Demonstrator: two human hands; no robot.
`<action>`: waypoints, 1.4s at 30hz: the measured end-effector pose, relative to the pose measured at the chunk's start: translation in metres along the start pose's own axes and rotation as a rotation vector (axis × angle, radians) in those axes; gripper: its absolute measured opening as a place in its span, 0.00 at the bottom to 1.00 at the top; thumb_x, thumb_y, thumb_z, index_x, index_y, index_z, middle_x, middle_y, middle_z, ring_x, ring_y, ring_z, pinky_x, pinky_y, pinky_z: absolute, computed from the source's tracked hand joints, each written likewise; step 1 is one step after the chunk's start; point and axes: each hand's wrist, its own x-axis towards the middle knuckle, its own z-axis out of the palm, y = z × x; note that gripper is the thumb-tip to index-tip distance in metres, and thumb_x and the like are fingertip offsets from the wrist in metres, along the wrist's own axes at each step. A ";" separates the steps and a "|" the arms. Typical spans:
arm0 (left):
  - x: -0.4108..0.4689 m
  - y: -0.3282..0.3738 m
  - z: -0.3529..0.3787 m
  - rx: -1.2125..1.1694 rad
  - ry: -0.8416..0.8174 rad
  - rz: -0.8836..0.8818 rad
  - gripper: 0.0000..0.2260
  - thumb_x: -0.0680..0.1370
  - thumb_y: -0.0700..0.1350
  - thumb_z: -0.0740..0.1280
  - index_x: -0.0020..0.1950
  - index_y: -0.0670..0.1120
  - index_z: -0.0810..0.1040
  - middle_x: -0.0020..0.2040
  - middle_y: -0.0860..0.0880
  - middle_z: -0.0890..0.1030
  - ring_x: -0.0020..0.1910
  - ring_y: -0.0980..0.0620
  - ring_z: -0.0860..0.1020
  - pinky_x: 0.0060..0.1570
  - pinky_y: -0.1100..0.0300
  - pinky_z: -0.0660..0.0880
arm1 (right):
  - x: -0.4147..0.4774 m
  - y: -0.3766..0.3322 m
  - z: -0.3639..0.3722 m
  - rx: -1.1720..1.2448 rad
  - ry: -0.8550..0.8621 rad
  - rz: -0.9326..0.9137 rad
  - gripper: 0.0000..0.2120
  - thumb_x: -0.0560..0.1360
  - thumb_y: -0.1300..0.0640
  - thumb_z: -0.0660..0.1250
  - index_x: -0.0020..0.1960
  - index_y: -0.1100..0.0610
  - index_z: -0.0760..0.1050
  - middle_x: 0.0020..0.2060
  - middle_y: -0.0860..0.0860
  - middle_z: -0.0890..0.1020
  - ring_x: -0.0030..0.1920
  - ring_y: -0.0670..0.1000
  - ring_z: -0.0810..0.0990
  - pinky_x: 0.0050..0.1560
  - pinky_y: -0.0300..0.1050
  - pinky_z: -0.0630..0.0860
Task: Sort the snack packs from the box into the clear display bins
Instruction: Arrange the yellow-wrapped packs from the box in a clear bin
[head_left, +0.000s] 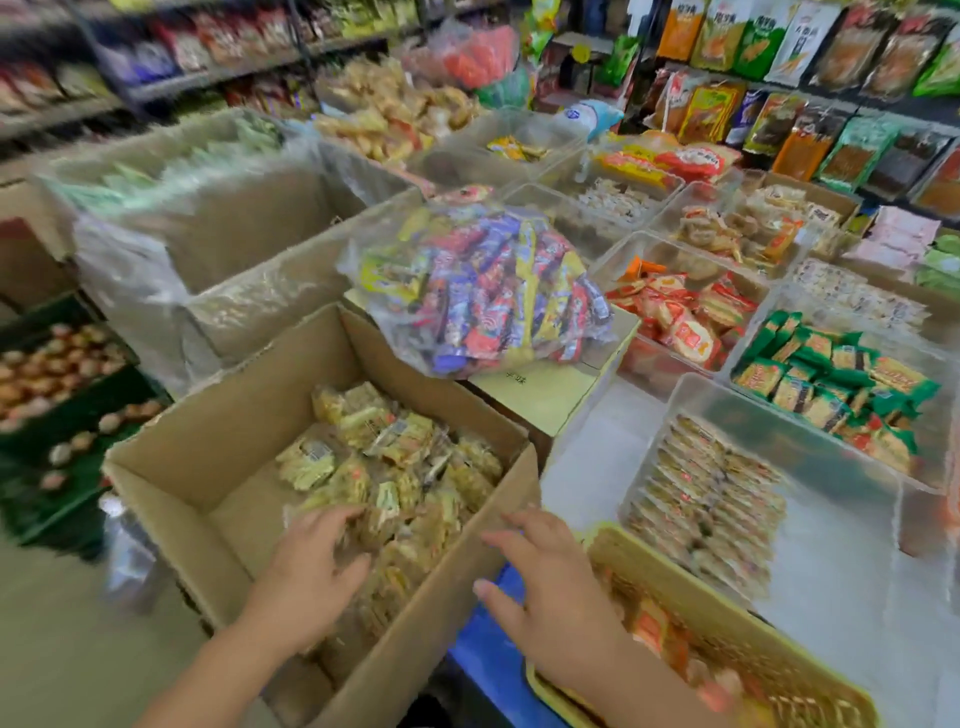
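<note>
Down at the lower centre of the frame stands an open brown cardboard box (228, 431). A loose heap of small pale yellow snack packs in clear wrappers (400, 457) fills its right half. The left hand (311, 566) reaches in from the bottom edge, its fingers (332, 519) bent down onto the near end of the heap and touching the packs. Motion blur hides whether they have closed round one.

The right hand (545, 587) is just to the right, above the box's near right rim. Its fingers are spread and it holds nothing; its fingertips lie at the rim, apart from the packs.

Right of that hand, at the lower right, a yellow woven plastic basket (737, 618) holds orange-wrapped snacks. Beyond it, on the white tabletop (592, 467), a clear rectangular display bin (810, 447) carries neat rows of pale packs like those in the box.

Further up on the right are two more clear bins. One holds green and yellow packs (831, 384), the other red and orange packs (680, 317). At centre frame, above the box, a clear plastic bag of purple, yellow and red packs (488, 291) lies on a flat yellow carton (540, 395).
</note>
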 end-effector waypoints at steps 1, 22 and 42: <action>0.010 -0.014 -0.006 0.015 -0.057 -0.028 0.25 0.80 0.50 0.69 0.76 0.55 0.67 0.72 0.50 0.71 0.66 0.53 0.71 0.62 0.57 0.70 | 0.010 -0.011 0.004 -0.011 -0.008 -0.008 0.26 0.78 0.33 0.58 0.74 0.40 0.67 0.78 0.43 0.61 0.80 0.50 0.52 0.79 0.54 0.54; 0.174 -0.076 -0.020 0.426 -0.812 0.120 0.65 0.60 0.47 0.86 0.83 0.61 0.44 0.84 0.49 0.56 0.68 0.46 0.76 0.53 0.60 0.79 | 0.057 -0.063 0.034 -0.104 -0.177 0.201 0.24 0.78 0.31 0.54 0.71 0.36 0.69 0.78 0.35 0.53 0.76 0.42 0.27 0.78 0.64 0.54; 0.156 -0.071 -0.076 0.369 -0.781 0.163 0.21 0.68 0.45 0.82 0.55 0.52 0.76 0.53 0.50 0.82 0.47 0.51 0.80 0.49 0.53 0.79 | 0.055 -0.057 0.034 -0.055 -0.156 0.127 0.26 0.78 0.30 0.56 0.72 0.38 0.68 0.79 0.37 0.55 0.78 0.43 0.32 0.77 0.65 0.56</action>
